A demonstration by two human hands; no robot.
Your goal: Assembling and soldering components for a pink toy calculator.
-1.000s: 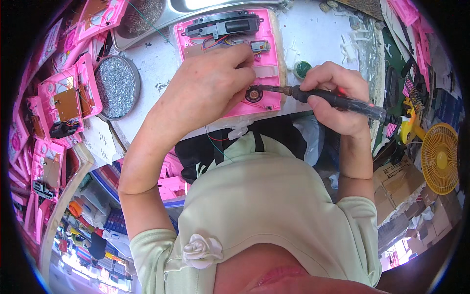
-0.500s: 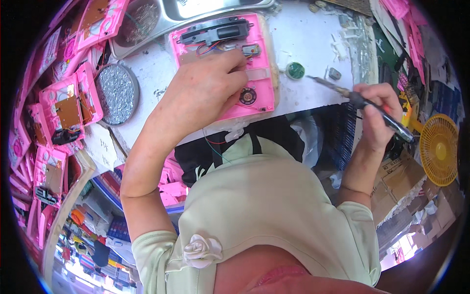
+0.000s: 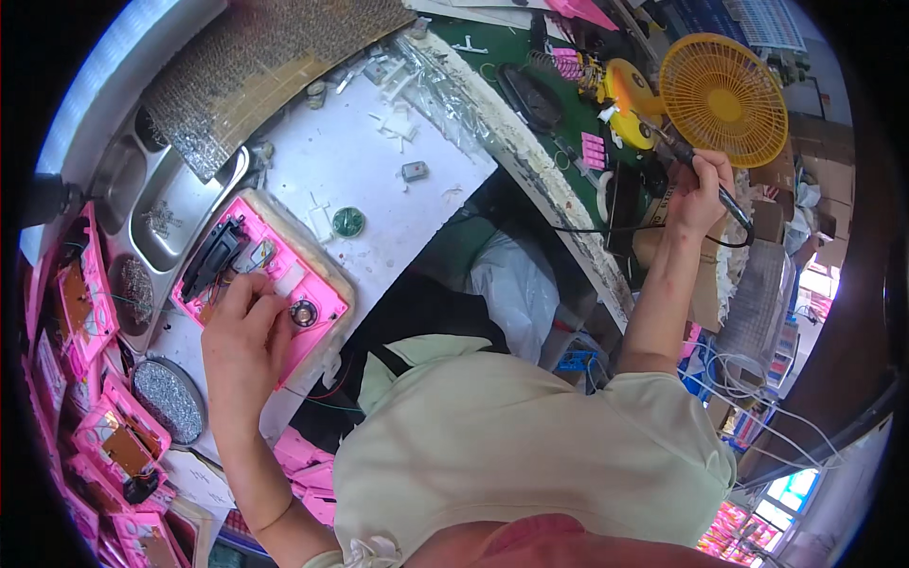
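My left hand (image 3: 248, 327) rests over a pink plastic toy housing (image 3: 320, 272) on the white table. Its fingers are bent together above the wiring; whatever they pinch is hidden beneath them. The housing lies open side up, with a black plastic mechanism (image 3: 214, 257) and a small round speaker (image 3: 303, 313) in it. Off to the right, my right hand (image 3: 703, 194) grips a soldering iron (image 3: 680, 150) by its dark handle. The iron's tip points at a yellow stand-like object (image 3: 627, 104) beside a yellow fan grille (image 3: 724, 87).
A green round pot of paste (image 3: 347, 222) and a small grey motor-like block (image 3: 415, 171) sit on the table. Metal trays (image 3: 180, 204), a dish of silvery bits (image 3: 170, 399) and several pink housings (image 3: 118, 431) crowd the left. The iron's black cord (image 3: 606, 229) trails across the gap.
My view has turned toward the right. The soldering iron has moved from near the green pot to the yellow stand-like object. My left hand stays on the pink housing.
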